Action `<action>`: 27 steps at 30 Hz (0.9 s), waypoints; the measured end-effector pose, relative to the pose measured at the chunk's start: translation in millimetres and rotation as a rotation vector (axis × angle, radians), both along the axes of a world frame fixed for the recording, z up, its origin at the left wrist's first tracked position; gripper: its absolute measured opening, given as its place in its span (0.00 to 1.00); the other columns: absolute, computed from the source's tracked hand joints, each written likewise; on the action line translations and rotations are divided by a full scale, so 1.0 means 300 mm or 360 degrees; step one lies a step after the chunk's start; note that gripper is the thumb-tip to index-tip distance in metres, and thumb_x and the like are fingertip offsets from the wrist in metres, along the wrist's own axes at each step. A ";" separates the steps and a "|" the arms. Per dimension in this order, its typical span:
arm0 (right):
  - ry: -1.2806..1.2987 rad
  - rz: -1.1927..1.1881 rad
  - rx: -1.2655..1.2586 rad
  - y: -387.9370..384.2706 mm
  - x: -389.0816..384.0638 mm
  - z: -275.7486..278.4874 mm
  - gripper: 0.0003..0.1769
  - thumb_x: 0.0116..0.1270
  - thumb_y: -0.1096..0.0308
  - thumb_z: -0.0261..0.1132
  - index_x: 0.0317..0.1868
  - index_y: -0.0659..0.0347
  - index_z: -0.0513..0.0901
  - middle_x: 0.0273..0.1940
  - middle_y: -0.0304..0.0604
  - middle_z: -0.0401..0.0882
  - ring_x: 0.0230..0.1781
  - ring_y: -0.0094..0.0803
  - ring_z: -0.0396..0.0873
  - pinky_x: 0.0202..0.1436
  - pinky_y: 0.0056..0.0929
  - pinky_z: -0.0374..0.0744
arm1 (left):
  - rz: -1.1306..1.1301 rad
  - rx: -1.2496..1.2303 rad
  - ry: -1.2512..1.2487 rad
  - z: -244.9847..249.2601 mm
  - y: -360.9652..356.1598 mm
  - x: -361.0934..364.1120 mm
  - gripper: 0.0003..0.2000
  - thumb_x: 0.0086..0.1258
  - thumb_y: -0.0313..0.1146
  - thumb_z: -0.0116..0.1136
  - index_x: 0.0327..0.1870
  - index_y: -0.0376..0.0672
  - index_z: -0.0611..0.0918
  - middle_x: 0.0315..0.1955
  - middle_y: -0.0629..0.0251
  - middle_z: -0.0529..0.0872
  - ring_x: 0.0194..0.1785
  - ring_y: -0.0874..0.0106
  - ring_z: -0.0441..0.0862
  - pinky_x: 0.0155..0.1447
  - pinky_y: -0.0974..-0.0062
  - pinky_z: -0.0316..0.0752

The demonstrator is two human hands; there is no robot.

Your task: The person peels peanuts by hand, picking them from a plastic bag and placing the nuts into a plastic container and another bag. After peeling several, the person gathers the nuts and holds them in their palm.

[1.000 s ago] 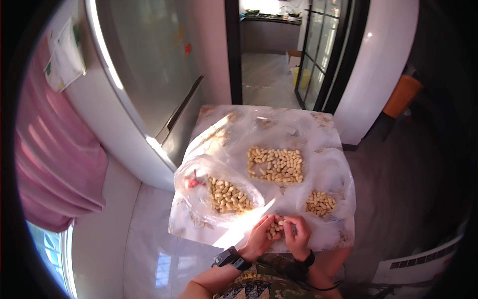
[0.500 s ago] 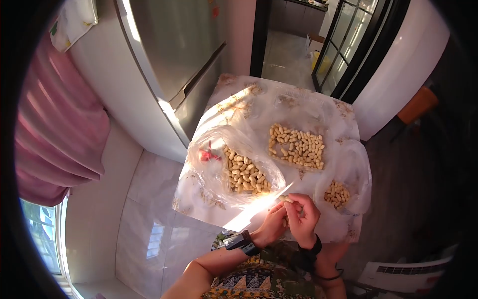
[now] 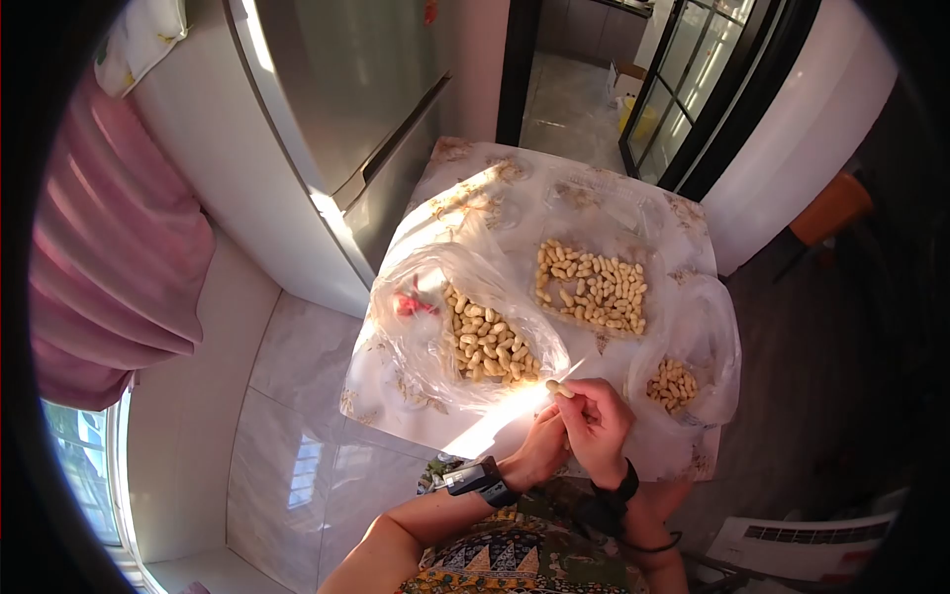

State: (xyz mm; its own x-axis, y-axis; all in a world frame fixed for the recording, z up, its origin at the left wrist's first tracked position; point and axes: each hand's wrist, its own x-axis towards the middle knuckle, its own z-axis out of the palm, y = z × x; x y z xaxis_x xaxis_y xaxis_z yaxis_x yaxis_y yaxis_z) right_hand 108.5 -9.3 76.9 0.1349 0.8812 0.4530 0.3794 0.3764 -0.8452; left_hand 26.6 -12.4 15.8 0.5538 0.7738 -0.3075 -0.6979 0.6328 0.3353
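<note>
Peanut (image 3: 559,388), oblong, pale-shelled, juts from the right grip (image 3: 600,424).

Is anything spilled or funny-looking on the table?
I see no spill: the peanuts lie in separate piles. The bright white streak looks odd, but it seems to be light. A small red thing at the left bag stands out, but I can't tell what it is.
</note>
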 end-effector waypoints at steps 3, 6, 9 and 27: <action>-0.0256 0.0098 0.0088 0.040 -0.025 0.055 0.13 0.61 0.78 0.72 0.46 0.63 0.83 0.41 0.46 0.85 0.33 0.33 0.83 0.36 0.27 0.80 | 0.0057 -0.0025 0.0148 0.097 0.002 -0.010 0.10 0.81 0.35 0.48 0.54 0.42 0.79 0.40 0.71 0.85 0.38 0.81 0.81 0.38 0.83 0.73; -0.0205 0.0200 -0.0014 0.059 -0.027 0.050 0.16 0.61 0.81 0.70 0.50 0.65 0.82 0.50 0.47 0.82 0.38 0.30 0.83 0.37 0.22 0.81 | 0.0036 0.0029 0.0074 0.051 0.005 -0.011 0.10 0.81 0.36 0.48 0.52 0.43 0.79 0.39 0.71 0.85 0.34 0.82 0.79 0.35 0.83 0.72; -0.0226 0.0085 0.0031 0.026 0.018 0.027 0.14 0.63 0.81 0.69 0.49 0.65 0.82 0.48 0.46 0.82 0.39 0.31 0.83 0.38 0.23 0.81 | -0.0081 0.0012 -0.0039 -0.073 0.008 -0.007 0.11 0.82 0.36 0.46 0.54 0.42 0.78 0.50 0.65 0.83 0.52 0.75 0.81 0.52 0.77 0.79; -0.0252 -0.0083 0.0111 -0.136 0.182 -0.112 0.13 0.54 0.77 0.76 0.39 0.62 0.82 0.41 0.44 0.82 0.41 0.37 0.82 0.46 0.32 0.80 | -0.0087 -0.0045 -0.0685 -0.048 0.048 -0.010 0.25 0.84 0.51 0.32 0.58 0.40 0.77 0.61 0.53 0.80 0.67 0.57 0.75 0.71 0.59 0.70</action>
State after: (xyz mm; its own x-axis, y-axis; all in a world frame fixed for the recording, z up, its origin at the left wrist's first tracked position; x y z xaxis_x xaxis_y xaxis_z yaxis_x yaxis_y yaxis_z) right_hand 163.1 -50.0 43.4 0.1019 0.8407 0.5318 0.5263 0.4081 -0.7460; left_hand 23.5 1.9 1.3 0.6762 0.7342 -0.0601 -0.7354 0.6776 0.0028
